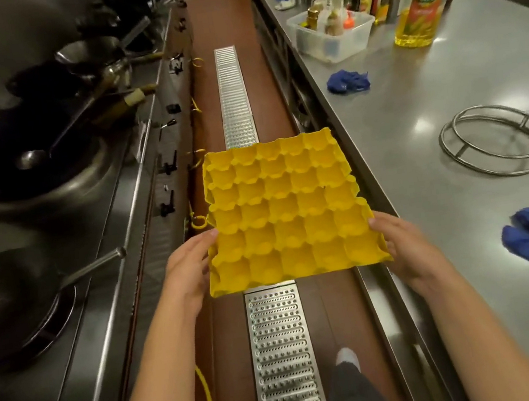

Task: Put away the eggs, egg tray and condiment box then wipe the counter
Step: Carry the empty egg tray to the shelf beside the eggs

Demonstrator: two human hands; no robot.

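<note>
Kitchen aisle: left hand (187,272) and right hand (406,248) fingers pinch the empty egg tray (283,213) at its edges. Risk: thin tray may buckle or clip the table (436,149) at 3 o'clock.

The oil bottle (419,1) carries a label too blurred to read.

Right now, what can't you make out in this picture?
- Head view: fingers of the left hand and right hand, hidden beneath the egg tray.
- Floor drain: its middle is covered by the tray.
- Plastic box on the counter: bottle labels too small.
- Woks: too dark.
</note>
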